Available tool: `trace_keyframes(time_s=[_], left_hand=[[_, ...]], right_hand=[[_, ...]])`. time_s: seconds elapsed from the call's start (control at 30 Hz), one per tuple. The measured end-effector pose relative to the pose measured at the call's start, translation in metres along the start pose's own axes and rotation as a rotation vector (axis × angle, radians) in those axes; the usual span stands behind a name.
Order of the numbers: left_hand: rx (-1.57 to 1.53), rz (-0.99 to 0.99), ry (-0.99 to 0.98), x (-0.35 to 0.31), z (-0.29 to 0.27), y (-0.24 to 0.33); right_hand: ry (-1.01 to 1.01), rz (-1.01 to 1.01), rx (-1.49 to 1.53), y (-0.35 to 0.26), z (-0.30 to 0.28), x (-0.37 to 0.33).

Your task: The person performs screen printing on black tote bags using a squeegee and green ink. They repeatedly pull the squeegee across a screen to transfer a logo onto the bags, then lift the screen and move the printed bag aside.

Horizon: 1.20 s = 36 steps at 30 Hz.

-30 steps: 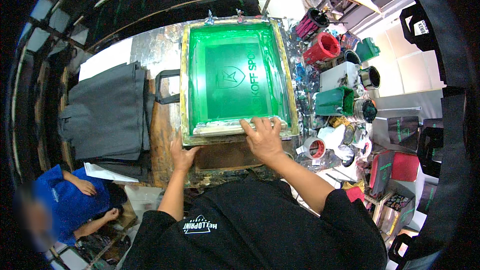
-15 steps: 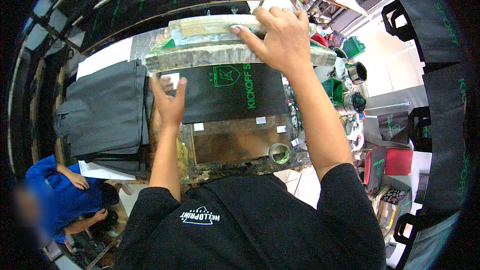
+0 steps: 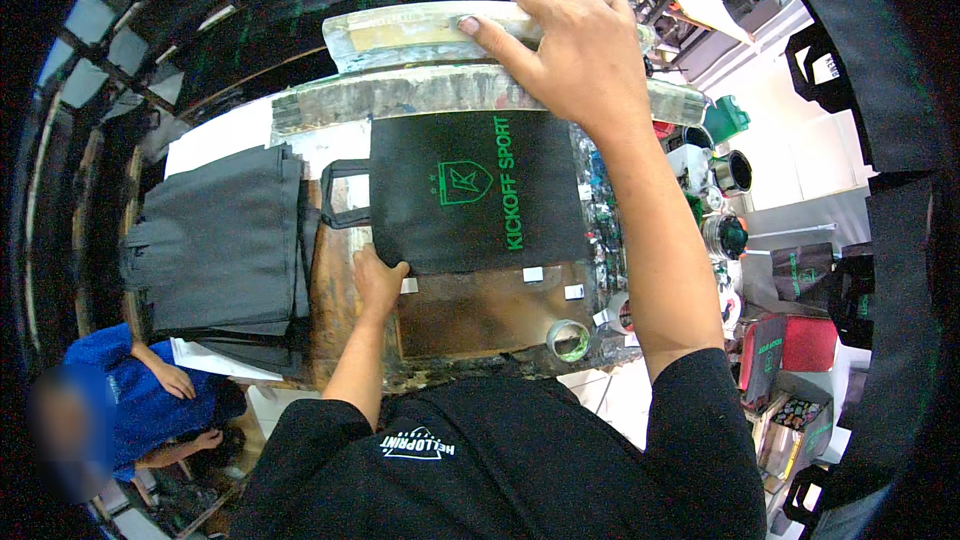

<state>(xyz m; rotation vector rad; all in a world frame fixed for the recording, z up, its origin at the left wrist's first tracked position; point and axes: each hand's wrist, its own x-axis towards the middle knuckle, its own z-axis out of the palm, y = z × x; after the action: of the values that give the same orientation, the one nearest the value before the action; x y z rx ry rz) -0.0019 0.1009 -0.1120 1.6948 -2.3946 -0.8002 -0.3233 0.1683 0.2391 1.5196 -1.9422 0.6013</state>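
Note:
My right hand (image 3: 590,60) is closed over a long pale squeegee (image 3: 400,38), thumb along its face and fingers over its top edge. Beneath it a stained screen frame (image 3: 400,95) is tilted up, its near edge raised above the table; my wrist crosses that edge. Flat on the printing board lies a black tote bag (image 3: 420,230) bearing a green shield and lettering, with its handle (image 3: 328,202) spread to the left. At the bag's near left corner, my left hand (image 3: 378,285) pinches the fabric between thumb and fingers.
Left of the board sits a stack of black bags (image 3: 220,240). A tape roll (image 3: 568,340) and small white tabs (image 3: 533,275) lie nearby. Cans (image 3: 733,172) stand at right. A person in blue (image 3: 165,395) sits at lower left. Black bags hang along the right.
My left hand has moved down from the handle area to the bag's near corner. My right hand has gone slightly up and right with the squeegee and frame, uncovering more of the bag.

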Motion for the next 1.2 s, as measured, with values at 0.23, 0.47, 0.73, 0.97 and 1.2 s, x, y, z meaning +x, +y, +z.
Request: trace_keyframes(time_s=[0.23, 0.47, 0.73, 0.97, 1.2], left_hand=[[-0.168, 0.044, 0.125, 0.003, 0.002, -0.006], [-0.615, 0.316, 0.133, 0.053, -0.089, 0.026], [-0.804, 0.095, 0.226, 0.009, -0.255, -0.114], [-0.719, -0.094, 0.416, -0.024, -0.341, -0.305], [0.088, -0.542, 0.923, -0.037, -0.371, -0.417]], right_hand=[[0.021, 0.021, -0.015, 0.000, 0.003, 0.002], [-0.054, 0.034, -0.027, 0.005, 0.004, 0.011], [-0.056, 0.038, -0.025, -0.014, -0.005, -0.015], [-0.075, 0.051, -0.020, -0.024, -0.013, -0.026], [-0.082, 0.038, -0.001, -0.033, -0.012, -0.024]])
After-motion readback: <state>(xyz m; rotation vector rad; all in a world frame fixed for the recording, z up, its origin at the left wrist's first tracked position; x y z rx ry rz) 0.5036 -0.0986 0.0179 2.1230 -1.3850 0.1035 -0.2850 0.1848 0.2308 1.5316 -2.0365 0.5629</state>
